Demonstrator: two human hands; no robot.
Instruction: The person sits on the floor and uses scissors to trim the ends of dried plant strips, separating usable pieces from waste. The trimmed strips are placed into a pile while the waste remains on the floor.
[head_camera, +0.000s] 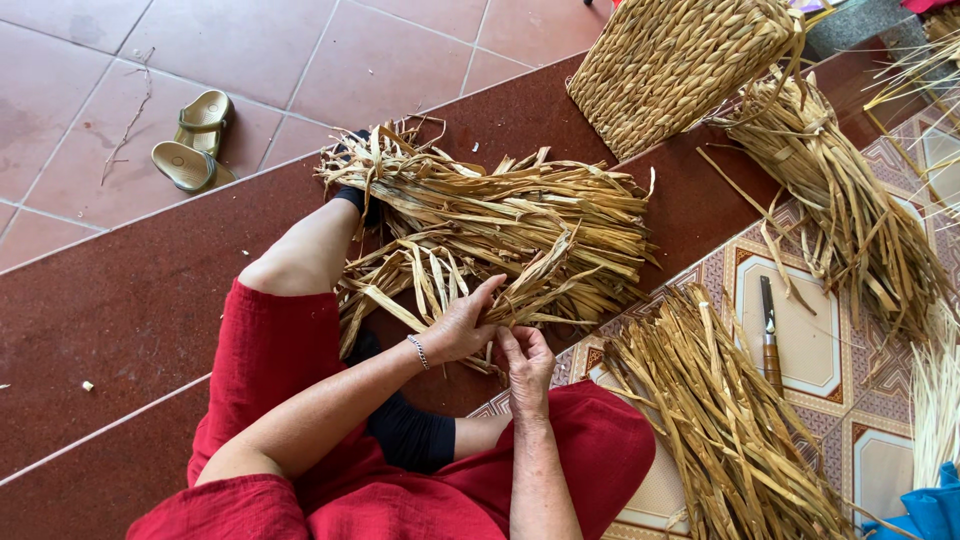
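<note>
Left hand: the left hand (458, 328), a thin bracelet at its wrist, is seen at the centre of the frame, fingers curled loosely round a few strips at the near edge of the bundle.
Right hand: the right hand (527, 362), just below and beside it, is closed in a pinch on strip ends; the two hands are touching.
Bundle: the sheaf of flat, dry, golden-tan plant strips (500, 235) is laid across the lap and the outstretched leg, seemingly so that single strips can be drawn from its near edge. The strips are papery, creased and curled at the tips.
Spare material: a finer pile of straw-coloured strips (715, 420) is spread at lower right on the patterned tiled floor (805, 335), and another hanging sheaf (850, 215) lies at upper right, both within reach.
Basket: a woven, rope-textured straw basket (680, 62) is set at top centre.
Tool: a wooden-handled knife (770, 335) is left on the tile between the piles.
Footwear: a pair of olive-green sandals (194, 140) is parked at upper left.
</note>
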